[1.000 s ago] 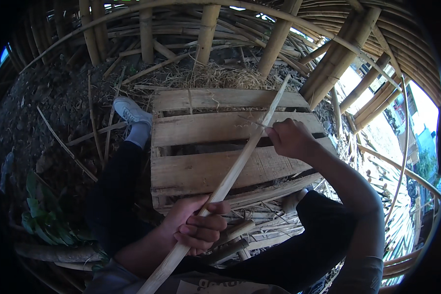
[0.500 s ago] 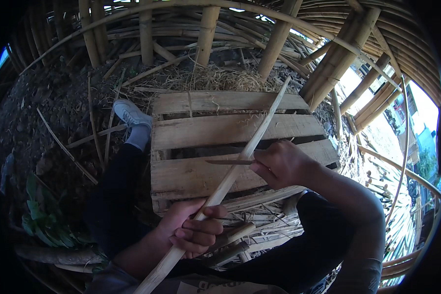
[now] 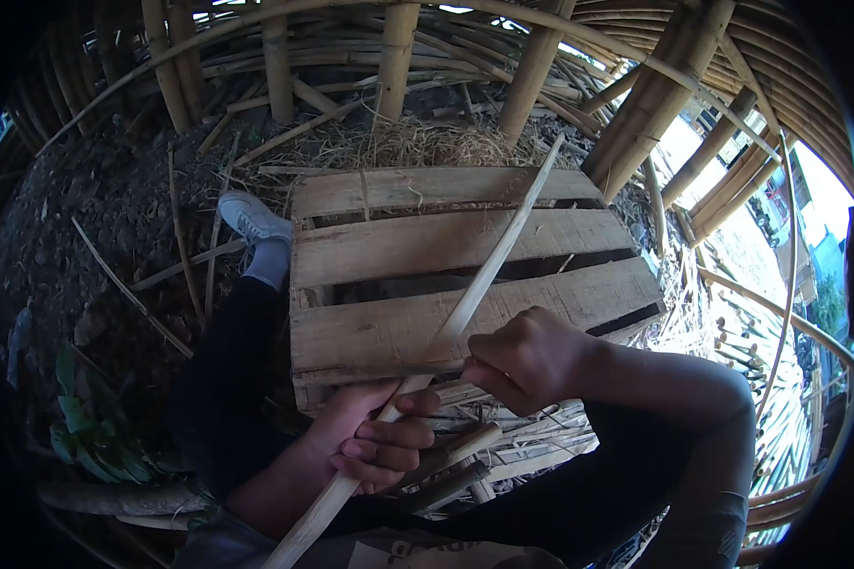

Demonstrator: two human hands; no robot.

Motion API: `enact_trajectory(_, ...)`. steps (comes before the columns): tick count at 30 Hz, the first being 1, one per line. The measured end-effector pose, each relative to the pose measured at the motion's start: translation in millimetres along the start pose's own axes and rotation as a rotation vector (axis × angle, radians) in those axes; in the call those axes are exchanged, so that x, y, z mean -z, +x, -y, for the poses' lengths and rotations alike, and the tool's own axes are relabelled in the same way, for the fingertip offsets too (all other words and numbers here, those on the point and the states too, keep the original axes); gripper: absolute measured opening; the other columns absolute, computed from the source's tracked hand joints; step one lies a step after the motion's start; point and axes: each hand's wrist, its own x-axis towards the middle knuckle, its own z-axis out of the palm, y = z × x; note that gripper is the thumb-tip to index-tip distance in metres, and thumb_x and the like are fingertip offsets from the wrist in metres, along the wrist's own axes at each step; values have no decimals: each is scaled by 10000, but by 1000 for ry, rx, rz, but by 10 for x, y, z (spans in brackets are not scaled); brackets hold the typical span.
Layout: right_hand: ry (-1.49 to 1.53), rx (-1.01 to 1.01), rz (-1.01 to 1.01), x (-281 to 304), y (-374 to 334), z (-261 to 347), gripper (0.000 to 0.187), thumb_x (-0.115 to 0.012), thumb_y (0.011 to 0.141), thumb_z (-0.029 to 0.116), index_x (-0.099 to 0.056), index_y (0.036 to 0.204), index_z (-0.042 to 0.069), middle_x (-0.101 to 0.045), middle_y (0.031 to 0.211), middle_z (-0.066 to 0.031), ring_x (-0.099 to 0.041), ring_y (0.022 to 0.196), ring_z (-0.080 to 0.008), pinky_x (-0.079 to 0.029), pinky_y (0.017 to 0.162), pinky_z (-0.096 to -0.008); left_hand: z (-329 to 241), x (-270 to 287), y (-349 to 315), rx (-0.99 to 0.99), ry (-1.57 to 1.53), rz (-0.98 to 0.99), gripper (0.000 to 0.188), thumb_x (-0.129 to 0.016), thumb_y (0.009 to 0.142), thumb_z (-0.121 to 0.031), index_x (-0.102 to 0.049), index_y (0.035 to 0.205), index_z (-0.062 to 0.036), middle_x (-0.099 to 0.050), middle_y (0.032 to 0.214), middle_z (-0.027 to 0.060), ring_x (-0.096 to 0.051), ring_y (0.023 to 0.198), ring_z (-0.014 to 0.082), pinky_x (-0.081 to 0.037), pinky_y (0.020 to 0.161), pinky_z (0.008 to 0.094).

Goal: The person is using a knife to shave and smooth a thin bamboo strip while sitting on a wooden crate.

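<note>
A long pale strip of split bamboo (image 3: 489, 270) runs slantwise from my lap up over a slatted wooden crate (image 3: 361, 337). My left hand (image 3: 375, 438) is closed round its lower part, palm up, with the fingers curled over it. In my right hand (image 3: 527, 360) is a knife, gripped in a fist. The thin knife blade (image 3: 417, 368) points left and lies across the strip, just above my left hand. The knife's handle is hidden inside the fist. Toward its far end the strip narrows to a tip beyond the crate's back slat.
Bamboo posts (image 3: 397, 62) and stacked poles stand behind the crate. Dry shavings (image 3: 427, 142) lie at its far edge. My shoe (image 3: 254, 216) rests left of the crate, near loose sticks on dark soil. Green leaves (image 3: 85, 427) are at lower left; cut bamboo lies piled at right.
My right hand has drawn the knife down along the strip toward my left hand. The left hand keeps its hold in nearly the same place.
</note>
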Motion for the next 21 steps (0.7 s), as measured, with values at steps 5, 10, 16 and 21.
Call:
enact_trajectory(5,-197,-39,-182,-93,-23,-651,320,-557,952,254,-618,753,11,-605,598,-174,-655,585,-353,-538,547,-457,-22,66,105,28,-87,16,334,-322,1046,-374,-386,839,-119,-328,538,-26,-319,379,21,-296,230,152)
enact_trajectory(10,-130,53,44,1,-37,100,322,-548,954,236,-569,710,27,-564,554,-148,-616,535,-359,-519,527,-458,105,82,103,19,-9,40,324,-366,1036,-372,-406,851,-109,-393,538,-11,-418,386,47,-400,278,161)
enact_trajectory(16,-245,-204,-189,41,81,-675,308,-553,947,238,-596,724,30,-587,586,-175,-618,552,-376,-522,561,-463,56,90,98,35,-121,99,330,-330,1047,-362,-398,854,-103,-349,545,-21,-356,387,31,-334,248,147)
enact_trajectory(21,-76,54,-7,-17,-3,-125,326,-536,961,239,-612,745,7,-602,604,-185,-647,571,-356,-525,546,-462,59,73,96,46,-89,145,331,-334,1044,-362,-397,855,-98,-366,548,-14,-387,398,38,-352,253,153)
